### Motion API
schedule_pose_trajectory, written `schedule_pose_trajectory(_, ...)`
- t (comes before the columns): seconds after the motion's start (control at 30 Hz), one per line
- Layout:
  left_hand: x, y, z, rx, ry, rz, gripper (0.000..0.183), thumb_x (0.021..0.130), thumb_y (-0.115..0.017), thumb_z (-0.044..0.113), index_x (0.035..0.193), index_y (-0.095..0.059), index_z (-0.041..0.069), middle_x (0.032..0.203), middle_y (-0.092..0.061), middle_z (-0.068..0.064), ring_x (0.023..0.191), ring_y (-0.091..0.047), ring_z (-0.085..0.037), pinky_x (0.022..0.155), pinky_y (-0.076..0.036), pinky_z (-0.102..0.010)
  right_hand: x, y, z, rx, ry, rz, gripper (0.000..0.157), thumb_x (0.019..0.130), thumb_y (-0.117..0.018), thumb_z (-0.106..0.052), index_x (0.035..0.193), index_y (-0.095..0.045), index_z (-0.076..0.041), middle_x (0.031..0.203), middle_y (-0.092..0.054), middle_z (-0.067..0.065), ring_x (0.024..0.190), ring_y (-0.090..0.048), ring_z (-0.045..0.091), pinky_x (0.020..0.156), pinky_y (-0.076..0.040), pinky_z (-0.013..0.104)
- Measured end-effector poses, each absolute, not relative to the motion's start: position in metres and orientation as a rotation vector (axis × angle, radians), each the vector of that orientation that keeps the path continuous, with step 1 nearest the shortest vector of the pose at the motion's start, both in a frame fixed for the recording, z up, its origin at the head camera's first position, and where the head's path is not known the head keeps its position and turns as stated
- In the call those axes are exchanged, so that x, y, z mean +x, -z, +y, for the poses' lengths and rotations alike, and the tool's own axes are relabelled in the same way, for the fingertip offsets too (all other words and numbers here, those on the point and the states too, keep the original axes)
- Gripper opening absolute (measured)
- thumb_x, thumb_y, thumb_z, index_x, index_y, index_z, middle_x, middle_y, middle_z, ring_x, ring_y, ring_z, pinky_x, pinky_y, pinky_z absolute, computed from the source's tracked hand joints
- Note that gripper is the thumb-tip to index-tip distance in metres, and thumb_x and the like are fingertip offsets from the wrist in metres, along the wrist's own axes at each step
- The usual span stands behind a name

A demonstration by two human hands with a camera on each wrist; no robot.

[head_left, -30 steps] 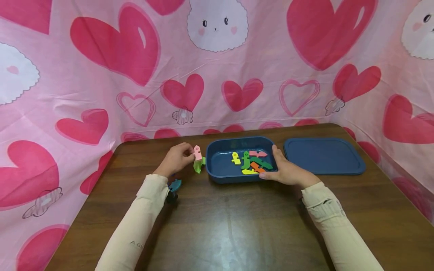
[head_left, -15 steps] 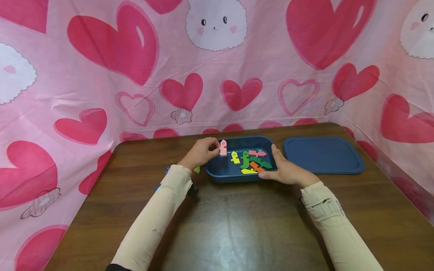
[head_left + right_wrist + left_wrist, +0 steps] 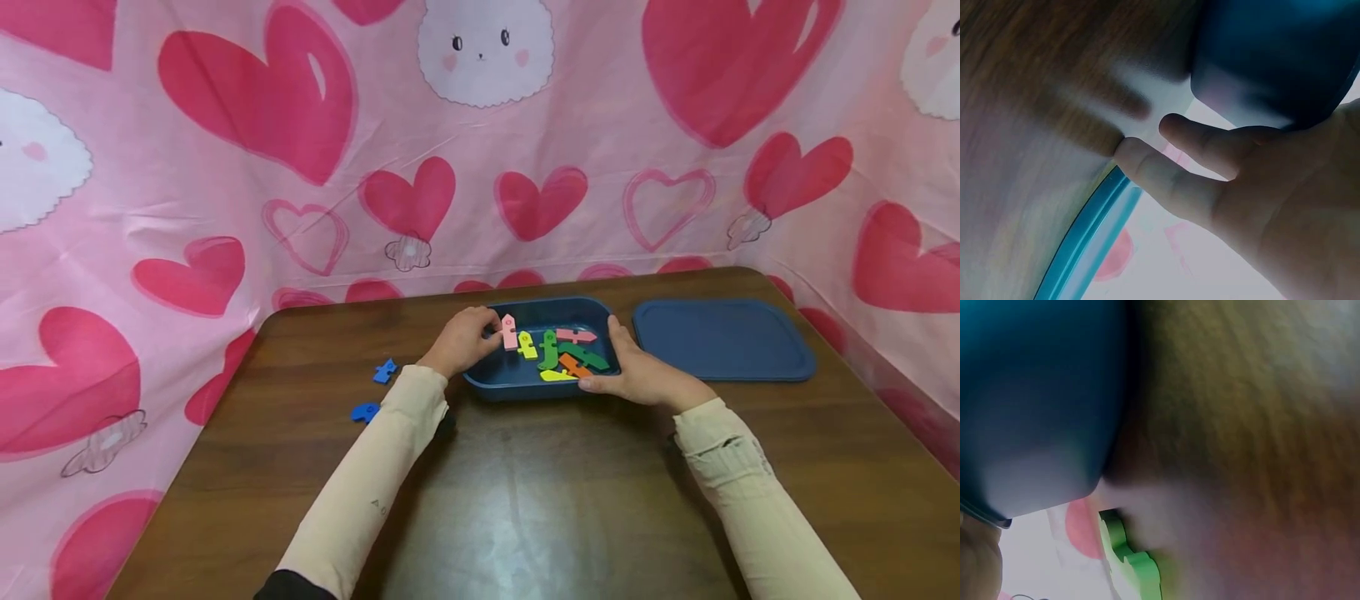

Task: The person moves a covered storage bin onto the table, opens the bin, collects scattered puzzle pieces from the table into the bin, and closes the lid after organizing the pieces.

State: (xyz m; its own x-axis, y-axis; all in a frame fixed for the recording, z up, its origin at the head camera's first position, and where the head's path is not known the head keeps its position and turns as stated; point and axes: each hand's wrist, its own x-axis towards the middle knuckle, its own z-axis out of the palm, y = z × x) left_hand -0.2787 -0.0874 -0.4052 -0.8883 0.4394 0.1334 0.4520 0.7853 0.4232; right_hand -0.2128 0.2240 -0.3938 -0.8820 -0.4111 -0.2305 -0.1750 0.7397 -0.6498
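In the head view my left hand point(image 3: 467, 342) pinches a pink wooden puzzle piece point(image 3: 509, 332) with a pointed tip, over the left part of a dark blue container point(image 3: 525, 390). Whether that piece touches the bottom cannot be told. My right hand point(image 3: 637, 371) holds the container's right end, thumb at the near rim. Inside lie several puzzle pieces: a yellow piece point(image 3: 527, 345), a green piece point(image 3: 550, 350), another pink piece point(image 3: 576, 336), a dark green piece point(image 3: 584, 357) and an orange piece point(image 3: 574, 365). In the right wrist view, two fingers point(image 3: 1172, 181) extend beside the container.
A flat blue lid point(image 3: 723, 340) lies right of the container. Two blue pieces, one small point(image 3: 386, 371) and one rounded point(image 3: 365, 412), lie left of my left forearm. A light green piece point(image 3: 1132, 565) stands beside the container in the left wrist view. A pink heart-printed cloth point(image 3: 315, 133) hangs behind the table.
My left hand has carried the pink piece rightwards from beside the container to over its inside. The blue pieces left of the forearm have come into view. My right hand keeps its hold.
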Motion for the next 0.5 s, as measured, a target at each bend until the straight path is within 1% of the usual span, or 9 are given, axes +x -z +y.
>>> schedule_pose_trajectory(0.17, -0.2790, 0.4057, -0.0840, -0.781, 0.506, -2.993, 0.012, 0.095, -0.068, 0.025, 0.103, -0.069, 0.016, 0.100, -0.067, 0.001, 0.092, -0.053, -0.018, 0.085, -0.048, -0.031, -0.2117, 0.3937, 0.2253, -0.461, 0.912, 2.573, 0.129, 0.086, -0.070, -0.062, 0.156, 0.020, -0.001, 0.163, 0.013, 0.027, 0.148, 0.000, 0.051, 0.113, -0.013, 0.067)
schedule_pose_trajectory(0.33, -0.2773, 0.4021, -0.0823, -0.827, 0.378, -3.011, 0.014, 0.096, -0.068, 0.029, 0.103, -0.070, 0.017, 0.100, -0.068, 0.001, 0.094, -0.053, -0.018, 0.088, -0.047, -0.032, -0.2144, 0.3963, 0.2263, -0.477, 0.918, 2.569, 0.128, 0.087, -0.070, -0.061, 0.155, 0.021, -0.002, 0.163, 0.014, 0.028, 0.148, 0.002, 0.051, 0.113, -0.011, 0.067)
schedule_pose_trajectory(0.5, -0.2772, 0.4009, -0.0822, -0.861, 0.282, -3.018, 0.029, 0.097, -0.069, 0.033, 0.118, -0.071, 0.014, 0.111, -0.070, -0.001, 0.102, -0.057, -0.019, 0.097, -0.045, -0.034, -0.2156, 0.3961, 0.2259, -0.479, 0.910, 2.570, 0.129, 0.086, -0.070, -0.062, 0.155, 0.021, -0.002, 0.163, 0.014, 0.028, 0.148, 0.002, 0.051, 0.113, -0.011, 0.067)
